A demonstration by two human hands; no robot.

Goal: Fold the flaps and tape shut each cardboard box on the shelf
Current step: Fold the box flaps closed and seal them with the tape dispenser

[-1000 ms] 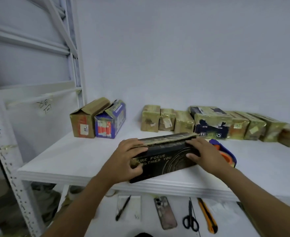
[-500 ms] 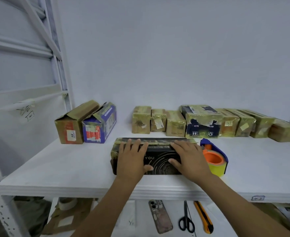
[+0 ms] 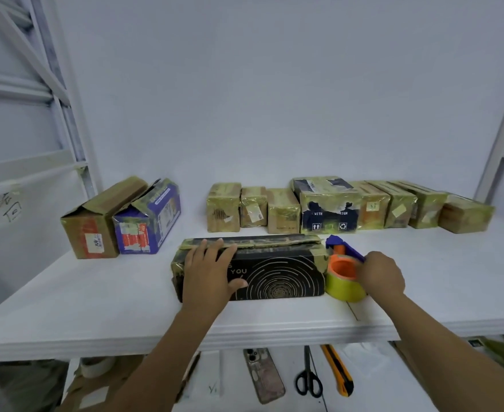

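White shelf (image 3: pixel 96 292) carries everything. The back row of boxes (image 3: pixel 328 209) against the wall is wrapped in yellowish tape, so those look done. At far left a brown box (image 3: pixel 96 224) and a blue box (image 3: pixel 152 218) sit touching; their top flaps look loose and partly raised, so they probably remain to be sealed. The black box (image 3: pixel 277 275) lies lengthwise near the shelf's front edge, flaps folded down, with tape visible on its ends and top edge. Whether the top seam is fully sealed cannot be told. The tape dispenser (image 3: pixel 344 272) sits just beside the black box's right end, touching or nearly so. Left hand (image 3: pixel 209 275) lies flat on the box, fingers (image 3: pixel 212 248) straight and slightly spread over the top edge, thumb out on the front face, holding the flaps down. Right hand (image 3: pixel 381 275) grips the dispenser; its fingertips are hidden. Judged stage: mid-task, about to tape the black box. Below the shelf are a phone (image 3: pixel 264 374), scissors (image 3: pixel 308 379) and a utility knife (image 3: pixel 338 373).
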